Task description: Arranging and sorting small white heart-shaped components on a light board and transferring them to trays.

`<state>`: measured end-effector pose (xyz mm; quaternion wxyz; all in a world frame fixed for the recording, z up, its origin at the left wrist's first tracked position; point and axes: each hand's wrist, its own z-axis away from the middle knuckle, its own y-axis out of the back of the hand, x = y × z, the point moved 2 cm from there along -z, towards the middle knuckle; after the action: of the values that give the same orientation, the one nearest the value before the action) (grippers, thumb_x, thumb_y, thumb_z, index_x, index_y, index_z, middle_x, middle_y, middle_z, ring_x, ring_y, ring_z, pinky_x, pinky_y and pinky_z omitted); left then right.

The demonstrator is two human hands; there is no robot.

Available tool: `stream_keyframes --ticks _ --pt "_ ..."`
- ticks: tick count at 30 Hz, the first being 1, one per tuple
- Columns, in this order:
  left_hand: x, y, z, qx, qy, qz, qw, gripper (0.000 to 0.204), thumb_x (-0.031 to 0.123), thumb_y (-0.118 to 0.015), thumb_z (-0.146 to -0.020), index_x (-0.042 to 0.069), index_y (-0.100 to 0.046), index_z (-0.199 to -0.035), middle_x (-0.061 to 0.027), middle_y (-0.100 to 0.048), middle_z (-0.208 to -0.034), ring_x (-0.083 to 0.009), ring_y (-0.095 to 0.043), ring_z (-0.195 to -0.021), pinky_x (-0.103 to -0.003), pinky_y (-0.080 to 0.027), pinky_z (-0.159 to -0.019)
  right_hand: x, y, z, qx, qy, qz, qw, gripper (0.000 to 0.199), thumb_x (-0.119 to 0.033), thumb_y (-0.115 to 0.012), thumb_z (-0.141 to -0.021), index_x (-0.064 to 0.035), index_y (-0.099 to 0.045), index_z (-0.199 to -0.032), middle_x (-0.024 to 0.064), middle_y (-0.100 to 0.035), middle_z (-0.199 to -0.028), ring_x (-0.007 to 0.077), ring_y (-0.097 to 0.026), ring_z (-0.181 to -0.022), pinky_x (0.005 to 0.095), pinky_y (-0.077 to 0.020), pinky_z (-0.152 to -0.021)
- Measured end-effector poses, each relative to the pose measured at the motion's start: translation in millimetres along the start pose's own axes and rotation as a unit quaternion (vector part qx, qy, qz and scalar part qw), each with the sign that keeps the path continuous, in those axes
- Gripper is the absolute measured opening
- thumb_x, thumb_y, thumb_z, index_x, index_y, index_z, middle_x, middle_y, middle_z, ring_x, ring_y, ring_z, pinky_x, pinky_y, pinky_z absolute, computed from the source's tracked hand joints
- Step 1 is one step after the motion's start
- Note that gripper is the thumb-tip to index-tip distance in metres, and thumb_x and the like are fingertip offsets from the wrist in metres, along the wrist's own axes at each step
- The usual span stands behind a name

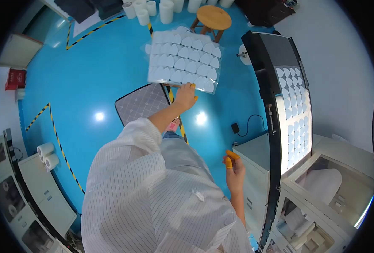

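Note:
A stack of clear sheets carries rows of white rounded-triangle pieces, and a sliver of wood shows under its near edge. My left hand reaches to that near edge, with orange finger cots on its fingertips. Its thumb stands apart from the finger that overlaps the edge; I see no sheet gripped between them. Lower and to the right, my right hand hangs beside a cabinet. Orange cots cover its thumb and a finger, which are parted with nothing visible between them.
At right, a black-framed machine has a lit panel with similar white pieces lying along it. A wooden stool and white rolls stand at the back. A grey mat, a black adapter with its cable, and striped tape lie on the blue floor.

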<state>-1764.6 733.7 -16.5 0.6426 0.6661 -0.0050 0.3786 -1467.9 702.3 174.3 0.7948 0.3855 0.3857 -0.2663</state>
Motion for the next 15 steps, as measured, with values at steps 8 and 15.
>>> stream_keyframes --ticks 8,15 --pt "28 -102 -79 0.065 -0.215 -0.194 0.955 0.039 0.019 -0.068 -0.064 0.006 -0.056 -0.099 -0.01 -0.052 -0.102 -0.0229 -0.051 -0.097 -0.034 -0.042 -0.077 -40 -51 -89 -0.046 0.038 0.049 0.997 0.023 -0.001 -0.051 -0.089 0.0009 -0.057 -0.111 0.0091 -0.064 -0.091 0.0157 -0.061 -0.081 0.0279 -0.048 -0.075" --pt "12 -77 -95 0.026 -0.131 0.159 0.978 0.022 -0.004 -0.052 -0.076 0.003 -0.055 -0.097 -0.0108 -0.058 -0.088 -0.0262 -0.058 -0.082 -0.041 -0.046 -0.072 24 -60 -172 -0.091 -0.073 -0.109 0.987 0.024 -0.001 -0.049 -0.089 0.0038 -0.054 -0.112 0.0106 -0.061 -0.091 0.0144 -0.059 -0.079 0.025 -0.048 -0.072"
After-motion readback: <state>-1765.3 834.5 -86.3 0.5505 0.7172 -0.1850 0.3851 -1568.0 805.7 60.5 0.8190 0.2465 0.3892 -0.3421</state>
